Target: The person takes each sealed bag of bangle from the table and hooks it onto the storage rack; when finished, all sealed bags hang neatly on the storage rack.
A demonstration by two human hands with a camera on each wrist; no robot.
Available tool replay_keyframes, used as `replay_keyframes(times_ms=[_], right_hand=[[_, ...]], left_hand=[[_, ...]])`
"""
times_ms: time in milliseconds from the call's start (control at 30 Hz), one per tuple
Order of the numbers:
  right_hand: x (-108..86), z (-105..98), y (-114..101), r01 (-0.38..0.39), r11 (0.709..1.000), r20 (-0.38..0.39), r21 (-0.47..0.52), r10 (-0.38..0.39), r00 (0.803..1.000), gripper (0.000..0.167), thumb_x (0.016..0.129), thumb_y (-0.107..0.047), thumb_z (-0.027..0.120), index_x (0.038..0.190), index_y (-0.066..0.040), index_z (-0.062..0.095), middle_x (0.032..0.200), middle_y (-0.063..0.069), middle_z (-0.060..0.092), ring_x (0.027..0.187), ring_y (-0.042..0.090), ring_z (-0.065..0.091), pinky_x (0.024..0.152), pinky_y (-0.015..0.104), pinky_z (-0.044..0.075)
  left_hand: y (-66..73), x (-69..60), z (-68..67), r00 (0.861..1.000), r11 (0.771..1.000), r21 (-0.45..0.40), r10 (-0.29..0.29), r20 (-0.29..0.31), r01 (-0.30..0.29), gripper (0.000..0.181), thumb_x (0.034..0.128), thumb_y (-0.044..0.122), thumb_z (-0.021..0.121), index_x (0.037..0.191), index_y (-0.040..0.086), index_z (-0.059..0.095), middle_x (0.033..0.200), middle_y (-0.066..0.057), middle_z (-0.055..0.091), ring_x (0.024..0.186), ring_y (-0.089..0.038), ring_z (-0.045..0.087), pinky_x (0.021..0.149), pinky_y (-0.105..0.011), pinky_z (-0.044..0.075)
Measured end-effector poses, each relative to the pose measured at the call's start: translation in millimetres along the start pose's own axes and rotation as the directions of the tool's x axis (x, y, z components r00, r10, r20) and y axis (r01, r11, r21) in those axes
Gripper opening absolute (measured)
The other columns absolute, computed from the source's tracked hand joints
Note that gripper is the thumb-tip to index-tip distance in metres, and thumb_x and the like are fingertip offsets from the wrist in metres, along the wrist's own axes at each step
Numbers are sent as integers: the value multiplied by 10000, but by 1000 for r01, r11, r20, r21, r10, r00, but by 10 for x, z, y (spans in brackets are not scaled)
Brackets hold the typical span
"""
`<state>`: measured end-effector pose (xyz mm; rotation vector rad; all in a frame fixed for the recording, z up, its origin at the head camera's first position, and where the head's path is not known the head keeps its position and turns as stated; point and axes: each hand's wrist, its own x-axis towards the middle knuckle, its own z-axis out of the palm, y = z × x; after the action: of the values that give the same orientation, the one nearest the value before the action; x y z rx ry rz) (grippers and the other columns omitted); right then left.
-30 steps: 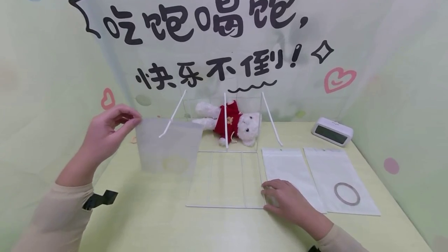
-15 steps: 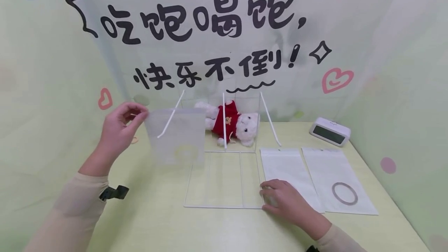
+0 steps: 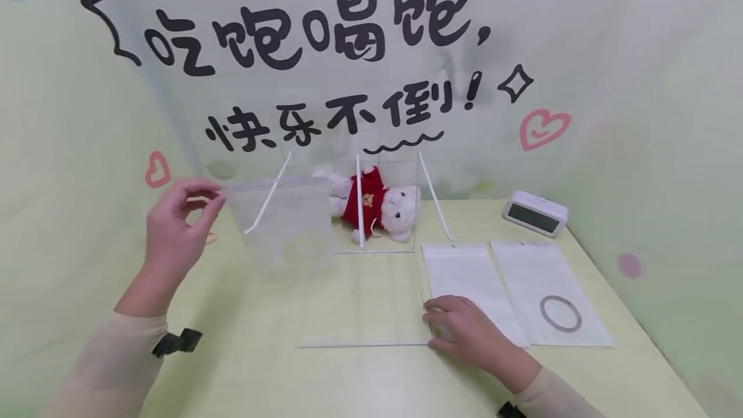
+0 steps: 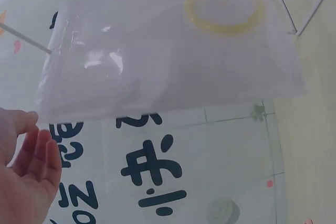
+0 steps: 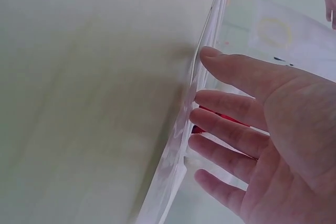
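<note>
My left hand pinches the upper left corner of a translucent plastic bag. A yellow ring shows through the bag. The bag hangs off the table beside the left prong of a white wire display rack; whether the prong passes through it, I cannot tell. My right hand rests with loosely bent fingers at the front right corner of the rack's base. In the right wrist view its fingers are spread, with the tips at the edge of the rack and flat bags.
Two flat white bags lie right of the rack, a greyish ring showing on the right one. Behind the rack lies a white plush bear in red. A white digital clock stands at the back right, near the curtain.
The left hand has lifted the bag a little and brought it rightward toward the rack's left prong. My right hand has stayed at the base corner. The head view has shifted slightly.
</note>
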<state>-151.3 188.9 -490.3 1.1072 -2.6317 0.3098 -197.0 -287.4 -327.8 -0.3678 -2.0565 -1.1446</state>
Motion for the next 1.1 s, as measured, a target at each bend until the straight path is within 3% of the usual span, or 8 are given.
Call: replay_keyframes(times_ms=[200, 333, 433, 633, 767, 900, 967, 1100], right_hand=[[43, 3, -39, -18, 1000, 51, 10, 18, 999, 364, 788, -311, 863, 1092, -129, 782, 1248, 50, 719, 1166, 255, 664, 953, 487, 568], [32, -16, -48, -34, 999, 75, 29, 32, 997, 358, 800, -298, 855, 1104, -126, 781, 1261, 58, 716, 1184, 266, 658, 965, 496, 562], [13, -22, -45, -37, 999, 78, 34, 34, 996, 361, 803, -300, 857, 1110, -128, 777, 1267, 61, 714, 1186, 269, 658, 965, 499, 563], [-19, -28, -17, -22, 999, 41, 30, 21, 999, 381, 776, -290, 872, 1101, -116, 780, 1251, 63, 719, 1159, 264, 669, 950, 498, 571], [-28, -31, -14, -17, 999, 35, 34, 15, 999, 377, 773, -283, 871, 1096, -111, 782, 1247, 65, 721, 1152, 259, 672, 943, 491, 575], [-27, -22, -10, -21, 999, 56, 40, 19, 998, 372, 790, -280, 857, 1113, -114, 780, 1261, 65, 719, 1168, 259, 669, 955, 490, 575], [-26, -18, -4, -23, 999, 62, 43, 21, 998, 368, 795, -279, 854, 1116, -116, 779, 1263, 67, 719, 1173, 264, 668, 956, 493, 575], [-18, -13, 15, -20, 999, 66, 46, 17, 998, 366, 795, -277, 853, 1115, -114, 780, 1263, 72, 720, 1177, 271, 669, 961, 489, 577]], left_hand=[[189, -262, -9, 978, 985, 92, 157, -138, -145, 204, 816, -192, 712, 999, -103, 725, 1162, -176, 654, 1033, 13, 584, 869, -66, 495], [399, -426, 78, 939, 960, 130, 271, -211, -248, 68, 834, -129, 675, 888, -122, 715, 1091, -334, 628, 1011, 52, 565, 864, -92, 460], [461, -558, 171, 911, 933, 109, 358, -205, -342, 80, 838, -62, 651, 835, -119, 708, 1030, -355, 626, 1015, -45, 613, 887, -88, 477], [346, -834, 343, 887, 887, 77, 460, -43, -456, 161, 884, 34, 603, 827, -52, 727, 1004, -278, 668, 946, -196, 644, 933, -48, 492], [213, -1033, 427, 882, 883, 38, 464, 85, -469, 188, 941, 83, 576, 885, 12, 741, 1026, -190, 690, 966, -210, 652, 959, -54, 496], [39, -1206, 486, 883, 909, 5, 403, 240, -416, 117, 920, 51, 657, 993, 85, 743, 1086, -71, 687, 1015, -177, 648, 893, -56, 512], [-54, -1283, 510, 881, 929, 21, 342, 328, -368, 211, 865, 5, 736, 1040, 123, 738, 1118, -12, 675, 1043, -153, 640, 836, -70, 522], [-225, -1417, 562, 849, 945, 111, 220, 481, -308, 417, 742, -36, 866, 1075, 176, 734, 1144, 48, 663, 1047, -149, 648, 796, -175, 580]])
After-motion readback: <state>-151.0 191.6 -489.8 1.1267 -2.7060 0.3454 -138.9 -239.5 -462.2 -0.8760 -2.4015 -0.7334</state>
